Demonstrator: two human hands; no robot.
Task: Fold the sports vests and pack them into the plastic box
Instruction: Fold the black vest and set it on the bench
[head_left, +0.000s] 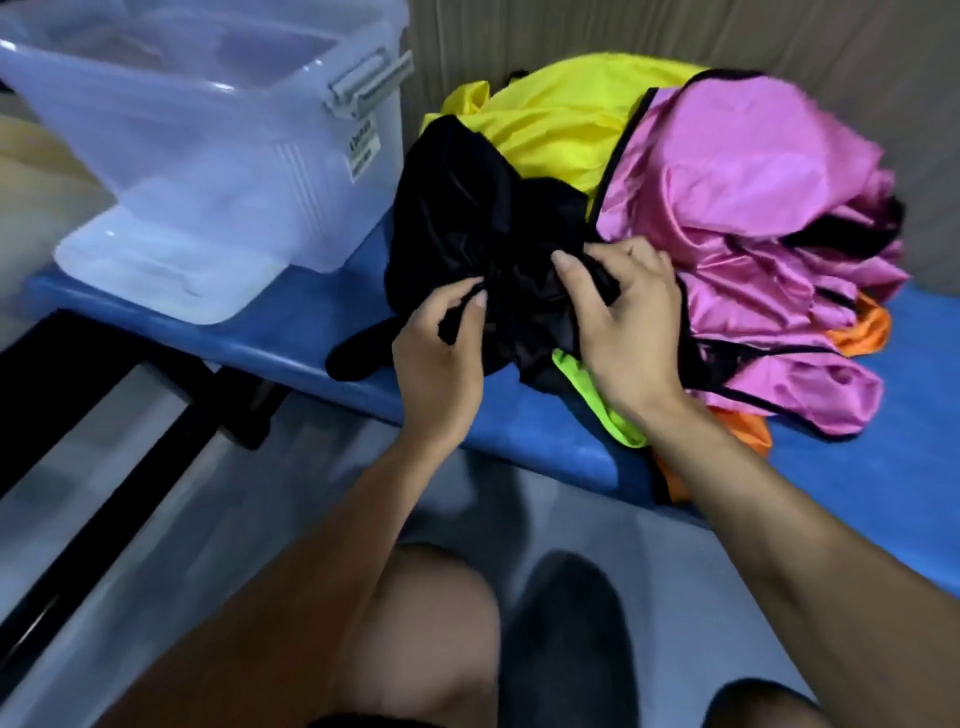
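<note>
From the head camera, we are only at the start: picking one vest out of the pile. Our left hand (441, 343) pinches the crumpled black vest (467, 228), and our right hand (618, 327) curls its fingers into the same cloth. The vest lies on the blue bench (311, 322), touching the pink vest (737, 208) and yellow vest (550, 114). Next, we think, it must be pulled free and spread flat to fold. The plastic box (208, 156) stands just beside it, open, and looks empty.
</note>
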